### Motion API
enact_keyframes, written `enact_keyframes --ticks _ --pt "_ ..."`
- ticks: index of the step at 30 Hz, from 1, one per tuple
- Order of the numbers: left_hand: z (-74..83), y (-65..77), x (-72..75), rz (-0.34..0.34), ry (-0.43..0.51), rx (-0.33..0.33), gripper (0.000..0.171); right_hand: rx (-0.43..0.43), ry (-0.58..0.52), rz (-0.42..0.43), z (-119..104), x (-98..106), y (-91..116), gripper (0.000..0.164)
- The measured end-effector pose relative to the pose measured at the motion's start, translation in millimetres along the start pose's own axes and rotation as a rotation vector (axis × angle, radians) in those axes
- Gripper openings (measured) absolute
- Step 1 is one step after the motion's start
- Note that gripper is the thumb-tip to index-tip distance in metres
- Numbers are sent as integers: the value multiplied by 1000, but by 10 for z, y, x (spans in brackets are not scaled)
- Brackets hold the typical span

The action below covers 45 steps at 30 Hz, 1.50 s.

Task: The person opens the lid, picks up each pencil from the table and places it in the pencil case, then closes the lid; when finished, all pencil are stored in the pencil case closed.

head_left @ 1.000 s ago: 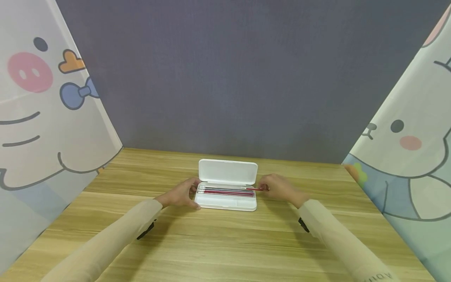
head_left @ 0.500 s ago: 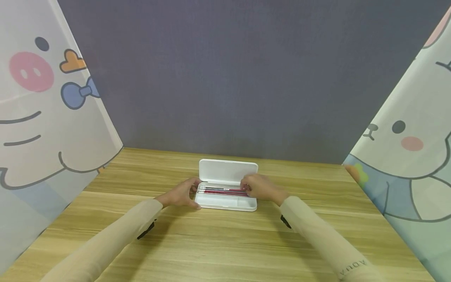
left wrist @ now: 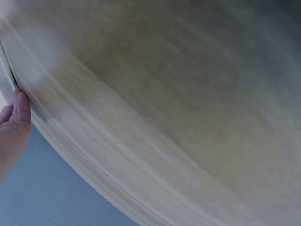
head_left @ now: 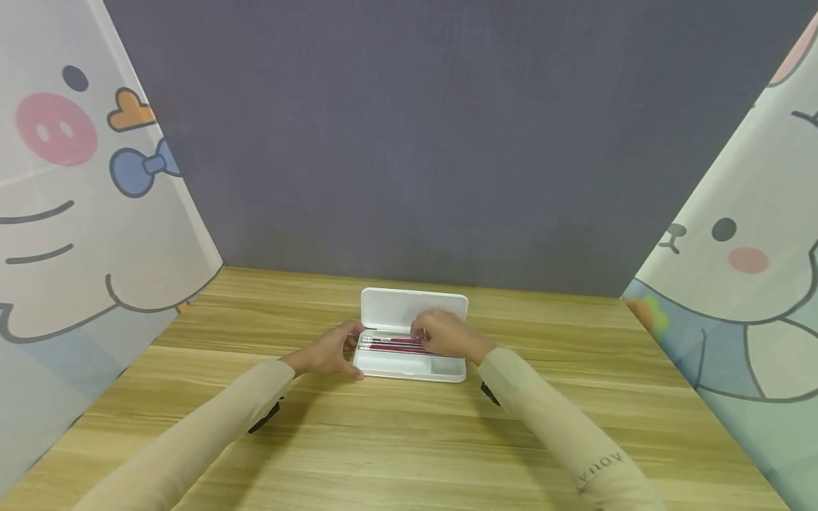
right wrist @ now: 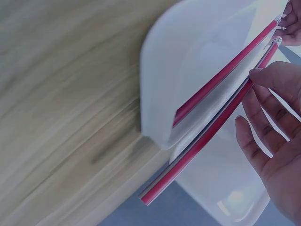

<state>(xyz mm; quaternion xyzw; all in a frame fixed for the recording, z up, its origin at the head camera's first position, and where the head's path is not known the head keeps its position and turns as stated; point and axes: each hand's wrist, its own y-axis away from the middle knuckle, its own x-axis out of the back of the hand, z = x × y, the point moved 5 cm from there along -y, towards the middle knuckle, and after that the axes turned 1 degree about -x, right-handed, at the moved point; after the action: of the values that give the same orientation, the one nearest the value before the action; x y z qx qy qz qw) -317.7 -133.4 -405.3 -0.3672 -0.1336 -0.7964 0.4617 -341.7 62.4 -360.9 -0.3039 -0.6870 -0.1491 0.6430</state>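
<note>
A white pencil case [head_left: 391,365] lies open, its raised lid [head_left: 390,306] at the back. Several red and dark pencils [head_left: 390,348] lie along the rear of its tray, pale ends to the left. My left hand [head_left: 327,350] holds the case's left end, thumb at the front corner and fingers behind. Above the tray, my right hand [head_left: 447,333] pinches a red-and-dark striped pencil [right wrist: 200,141] between thumb and fingers. In the right wrist view this pencil slants, its near end reaching past the case's end. Another red pencil [right wrist: 221,76] rests in the tray.
The wooden table [head_left: 396,440] spreads around the case. A grey panel [head_left: 409,142] rises behind it, with cartoon-printed panels [head_left: 57,213] at both sides. The front of the tray has bare compartments.
My right hand has moved left along with the pencil, from beyond the case's right end to over its middle. My left hand stays at the case's left end.
</note>
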Motion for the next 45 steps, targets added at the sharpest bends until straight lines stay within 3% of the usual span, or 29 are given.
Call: enact_keyframes --ticks 14,30,45 --pt "-10 -11 -11 -14 31 2 74 54 3 14 -63 -99 -200 16" --pt "-7 -8 -6 -6 -8 -18 75 4 5 7 -103 -195 -274 17" --pt "-6 -3 -4 -11 -16 15 76 -27 -20 -3 -86 -193 -261 16"
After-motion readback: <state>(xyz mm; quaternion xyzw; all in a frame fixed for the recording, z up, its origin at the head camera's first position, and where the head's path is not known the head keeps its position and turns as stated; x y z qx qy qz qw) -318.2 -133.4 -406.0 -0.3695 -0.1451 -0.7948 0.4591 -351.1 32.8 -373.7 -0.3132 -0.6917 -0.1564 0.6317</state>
